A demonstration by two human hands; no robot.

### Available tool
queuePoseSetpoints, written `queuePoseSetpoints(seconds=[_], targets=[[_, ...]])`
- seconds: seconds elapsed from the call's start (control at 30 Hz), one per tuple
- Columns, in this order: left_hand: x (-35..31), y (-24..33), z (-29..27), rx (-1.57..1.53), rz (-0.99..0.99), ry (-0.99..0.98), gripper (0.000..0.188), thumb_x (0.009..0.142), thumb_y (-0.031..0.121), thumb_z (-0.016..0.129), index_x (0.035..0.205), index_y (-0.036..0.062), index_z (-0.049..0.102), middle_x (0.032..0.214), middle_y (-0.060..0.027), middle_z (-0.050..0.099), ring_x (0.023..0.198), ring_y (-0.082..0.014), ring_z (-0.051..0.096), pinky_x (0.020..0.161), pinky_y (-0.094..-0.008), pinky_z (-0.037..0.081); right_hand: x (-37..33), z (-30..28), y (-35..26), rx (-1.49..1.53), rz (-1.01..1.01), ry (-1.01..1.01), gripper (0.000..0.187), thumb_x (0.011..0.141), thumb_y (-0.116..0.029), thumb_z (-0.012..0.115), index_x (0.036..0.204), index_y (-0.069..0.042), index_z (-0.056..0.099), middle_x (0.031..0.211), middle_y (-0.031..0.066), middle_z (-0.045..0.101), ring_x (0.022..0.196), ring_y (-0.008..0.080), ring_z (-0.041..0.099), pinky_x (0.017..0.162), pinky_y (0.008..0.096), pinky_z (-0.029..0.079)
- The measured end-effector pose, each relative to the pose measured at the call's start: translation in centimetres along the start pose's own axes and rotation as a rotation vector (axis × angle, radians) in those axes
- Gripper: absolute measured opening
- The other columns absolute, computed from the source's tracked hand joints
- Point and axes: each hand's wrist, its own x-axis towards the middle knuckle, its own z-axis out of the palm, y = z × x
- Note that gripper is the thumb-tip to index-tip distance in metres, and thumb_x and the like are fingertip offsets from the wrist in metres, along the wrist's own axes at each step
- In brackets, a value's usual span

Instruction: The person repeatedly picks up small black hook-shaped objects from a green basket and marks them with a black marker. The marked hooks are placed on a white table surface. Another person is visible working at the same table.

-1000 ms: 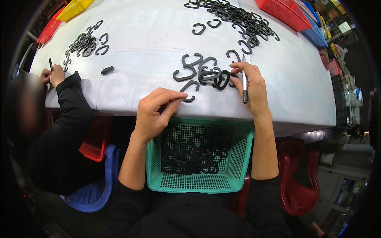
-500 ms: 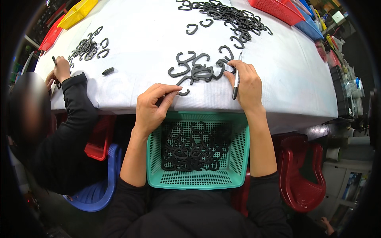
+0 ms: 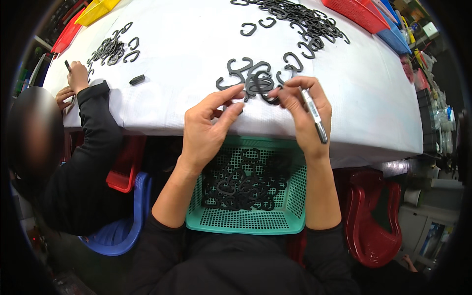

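Observation:
My right hand (image 3: pixel 313 115) holds a white-and-black marker pen (image 3: pixel 314 115) slanting across its fingers. A motion-blurred black C-shaped piece (image 3: pixel 269 101) extends from that hand's thumb and fingertips, seemingly pinched there. To its left, my left hand (image 3: pixel 209 125) has its thumb and forefinger apart, facing the blurred piece. Dark bits show behind those fingertips, but I cannot tell them from pieces on the table. A small cluster of black C-shaped pieces (image 3: pixel 240 69) lies just beyond both hands on the white-covered table (image 3: pixel 187 59). Under my wrists, a green perforated basket (image 3: pixel 246 223) contains many similar pieces.
A larger heap of black pieces (image 3: pixel 300 18) lies farther back. At left, a co-worker's hand (image 3: pixel 77 77) holds a dark pen near another heap (image 3: pixel 109 49). A black pen cap (image 3: pixel 137 79) lies between us. Red chair (image 3: pixel 371 216) at right; blue chair (image 3: pixel 120 238) at left.
My left hand has moved right and its fingertips have parted. My right hand has drawn back toward me with the pen, bringing a black piece nearer. The view has shifted slightly.

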Motion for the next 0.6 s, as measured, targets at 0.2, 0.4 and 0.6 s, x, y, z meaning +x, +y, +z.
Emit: queuePoseSetpoints(seconds=[0.2,0.4,0.6], targets=[[-0.1,1.0,0.2,-0.053,-0.081,0.021,0.024,0.085,0.008,0.068,0.107,0.0014,0.068,0.086,-0.0032,0.069,0.07,-0.0048,0.057,0.06,-0.0171,0.046,-1.5,1.1,0.5,-0.103,-0.074,-0.045,0.016,0.092,-0.011,0.059,0.105,-0.003,0.061,0.087,0.0062,0.066,0.079,0.0113,0.062,0.072,0.0237,0.049],[0.1,-0.4,0.4,0.108,-0.148,0.048,0.019,0.086,0.006,0.066,0.102,-0.0027,0.068,0.084,-0.0052,0.07,0.069,-0.0066,0.061,0.062,-0.0191,0.049,-1.2,-0.6,0.4,-0.317,-0.037,0.131,0.021,0.092,-0.011,0.058,0.111,-0.002,0.064,0.093,0.0095,0.064,0.08,0.0116,0.057,0.072,0.024,0.046],[0.0,-0.2,-0.2,0.344,0.099,0.161,0.017,0.081,0.003,0.068,0.098,0.0003,0.069,0.079,-0.0089,0.068,0.066,-0.0101,0.06,0.059,-0.0226,0.047,-1.9,0.0,1.7,-0.046,0.01,0.216,0.021,0.091,-0.007,0.053,0.107,0.002,0.063,0.08,0.0027,0.054,0.069,0.0082,0.049,0.062,0.0214,0.042]])
